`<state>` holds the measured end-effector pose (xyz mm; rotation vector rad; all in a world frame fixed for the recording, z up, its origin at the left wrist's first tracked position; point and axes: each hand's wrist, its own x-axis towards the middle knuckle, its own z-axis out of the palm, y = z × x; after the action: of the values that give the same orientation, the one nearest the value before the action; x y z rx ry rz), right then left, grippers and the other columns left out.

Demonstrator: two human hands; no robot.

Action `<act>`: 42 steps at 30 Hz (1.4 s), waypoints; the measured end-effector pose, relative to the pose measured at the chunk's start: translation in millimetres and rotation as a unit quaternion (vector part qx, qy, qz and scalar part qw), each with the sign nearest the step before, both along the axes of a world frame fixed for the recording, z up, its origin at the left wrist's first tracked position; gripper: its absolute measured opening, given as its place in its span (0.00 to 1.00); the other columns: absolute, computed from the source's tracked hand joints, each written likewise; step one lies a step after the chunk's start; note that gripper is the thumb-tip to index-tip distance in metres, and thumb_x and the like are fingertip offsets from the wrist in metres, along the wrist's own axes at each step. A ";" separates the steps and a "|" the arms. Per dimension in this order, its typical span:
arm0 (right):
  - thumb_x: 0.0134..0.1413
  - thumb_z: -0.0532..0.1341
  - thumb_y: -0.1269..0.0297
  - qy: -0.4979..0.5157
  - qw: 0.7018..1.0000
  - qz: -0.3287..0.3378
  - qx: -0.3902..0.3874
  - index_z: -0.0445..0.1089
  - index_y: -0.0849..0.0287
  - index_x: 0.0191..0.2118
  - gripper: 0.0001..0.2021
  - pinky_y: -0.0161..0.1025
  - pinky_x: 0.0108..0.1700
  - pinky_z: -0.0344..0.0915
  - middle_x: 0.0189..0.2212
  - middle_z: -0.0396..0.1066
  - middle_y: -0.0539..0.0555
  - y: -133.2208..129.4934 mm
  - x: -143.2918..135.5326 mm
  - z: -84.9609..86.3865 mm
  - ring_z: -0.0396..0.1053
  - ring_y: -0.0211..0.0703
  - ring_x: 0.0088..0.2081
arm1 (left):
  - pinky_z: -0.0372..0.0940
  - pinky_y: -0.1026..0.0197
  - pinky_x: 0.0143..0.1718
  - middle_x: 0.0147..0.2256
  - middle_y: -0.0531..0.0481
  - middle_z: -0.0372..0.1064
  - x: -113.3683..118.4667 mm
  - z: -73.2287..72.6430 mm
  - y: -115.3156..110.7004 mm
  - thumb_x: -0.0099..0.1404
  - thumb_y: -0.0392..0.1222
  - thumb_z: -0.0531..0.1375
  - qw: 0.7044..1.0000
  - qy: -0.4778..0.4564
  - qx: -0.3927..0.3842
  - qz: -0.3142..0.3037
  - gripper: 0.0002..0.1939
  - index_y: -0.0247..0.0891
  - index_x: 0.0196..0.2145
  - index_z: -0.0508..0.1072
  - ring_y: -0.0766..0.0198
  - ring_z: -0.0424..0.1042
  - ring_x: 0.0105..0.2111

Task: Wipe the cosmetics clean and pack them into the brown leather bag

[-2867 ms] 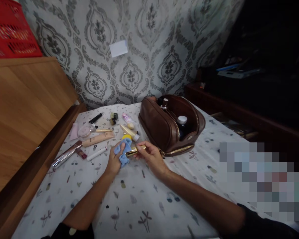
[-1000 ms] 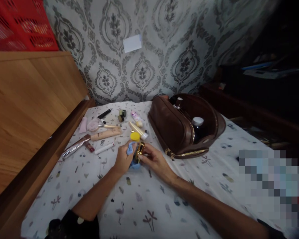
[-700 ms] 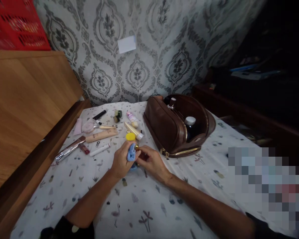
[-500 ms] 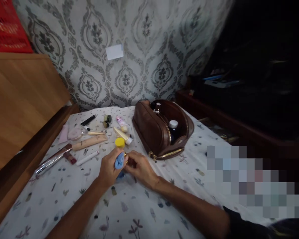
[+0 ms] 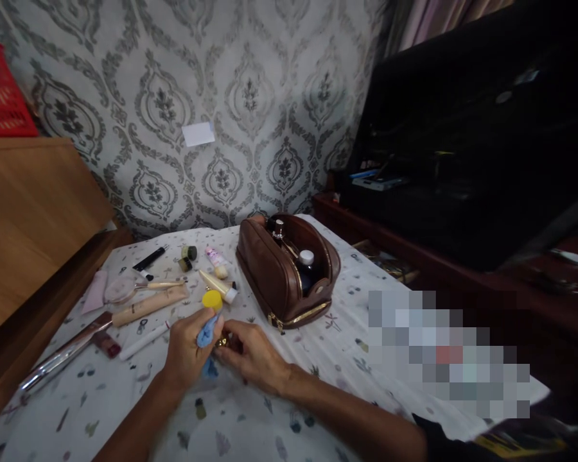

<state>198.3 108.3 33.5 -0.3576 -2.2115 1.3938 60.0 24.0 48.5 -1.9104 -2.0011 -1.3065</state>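
My left hand (image 5: 185, 350) is closed around a bunched blue cloth (image 5: 207, 332), part of which hangs below the fingers. Against it, my right hand (image 5: 257, 356) pinches a small shiny gold item (image 5: 223, 341); its kind is mostly hidden by the fingers. Just beyond my left fingertips is a yellow round lid (image 5: 212, 299), with a cream tube (image 5: 218, 285) behind it. A brown leather toiletry bag (image 5: 270, 269) stands unzipped past my right hand, holding a white-capped bottle (image 5: 307, 258) and another silver-topped bottle (image 5: 279, 230).
Left of my hands lie a beige tube (image 5: 149, 305), a long silver-and-brown brush (image 5: 67, 353), a white pen-like stick (image 5: 144, 340), a pink tube (image 5: 95, 292) and small dark jars (image 5: 189, 252). A wooden panel (image 5: 38, 218) borders the left; a dark drawer edge (image 5: 366, 231) borders the right.
The view has swung right and up, so everything sits further left and lower. Both hands stay together at the blue cloth, and more of the gold item shows between them.
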 end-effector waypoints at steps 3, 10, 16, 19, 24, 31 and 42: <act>0.49 0.61 0.74 0.002 1.000 -0.012 0.013 0.69 0.57 0.40 0.11 0.33 0.30 0.57 0.24 0.62 0.44 2.8 3.6 4.4 0.59 0.35 0.25 | 0.55 0.66 0.24 0.19 0.57 0.58 2.7 7.8 5.7 0.69 0.41 0.54 1.000 -0.009 0.007 -0.017 0.17 0.39 0.22 0.60 0.71 0.61 0.19; 0.52 0.60 0.71 0.020 0.999 -0.039 0.033 0.66 0.56 0.42 0.10 0.33 0.31 0.59 0.26 0.64 0.45 17.6 22.3 16.7 0.62 0.36 0.27 | 0.56 0.68 0.24 0.19 0.58 0.56 25.1 26.8 24.3 0.70 0.42 0.53 0.995 -0.075 0.038 -0.050 0.16 0.39 0.23 0.60 0.71 0.59 0.19; 0.62 0.58 0.61 0.040 0.998 -0.043 0.017 0.61 0.56 0.36 0.06 0.34 0.31 0.61 0.27 0.64 0.47 29.3 48.6 45.8 0.62 0.36 0.28 | 0.59 0.67 0.29 0.24 0.56 0.62 39.4 38.6 41.6 0.71 0.42 0.52 0.989 -0.121 0.050 -0.065 0.11 0.38 0.30 0.66 0.69 0.63 0.24; 0.65 0.56 0.57 0.053 0.997 -0.050 0.030 0.63 0.56 0.37 0.09 0.34 0.31 0.62 0.27 0.65 0.47 37.1 63.2 64.1 0.63 0.36 0.28 | 0.63 0.65 0.33 0.29 0.53 0.69 43.8 41.1 51.6 0.70 0.40 0.52 0.989 -0.116 0.061 -0.075 0.07 0.38 0.38 0.70 0.66 0.69 0.29; 0.62 0.60 0.53 0.083 0.982 -0.147 0.079 0.66 0.58 0.38 0.12 0.35 0.30 0.64 0.31 0.66 0.51 58.3 86.4 87.7 0.64 0.38 0.30 | 0.67 0.56 0.45 0.42 0.45 0.72 55.4 41.1 67.7 0.62 0.30 0.52 0.991 0.024 0.071 -0.109 0.16 0.38 0.45 0.71 0.57 0.71 0.43; 0.58 0.63 0.51 0.105 0.961 -0.231 0.111 0.68 0.58 0.41 0.15 0.37 0.29 0.66 0.31 0.71 0.52 93.9 106.3 102.7 0.69 0.40 0.29 | 0.68 0.50 0.53 0.56 0.36 0.66 75.0 38.5 82.0 0.61 0.26 0.51 0.948 0.288 0.095 -0.093 0.26 0.31 0.57 0.67 0.48 0.59 0.61; 0.61 0.60 0.61 -0.046 0.921 -0.219 0.318 0.67 0.56 0.50 0.13 0.36 0.29 0.64 0.29 0.72 0.50 123.3 119.7 98.5 0.69 0.40 0.28 | 0.70 0.52 0.43 0.55 0.37 0.69 87.3 22.6 76.6 0.68 0.31 0.50 0.916 0.374 0.014 -0.144 0.20 0.39 0.55 0.68 0.46 0.59 0.63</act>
<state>318.0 231.5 132.0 -0.6319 -2.3189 0.3974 147.3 100.6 71.1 -2.2684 -1.3423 -0.4767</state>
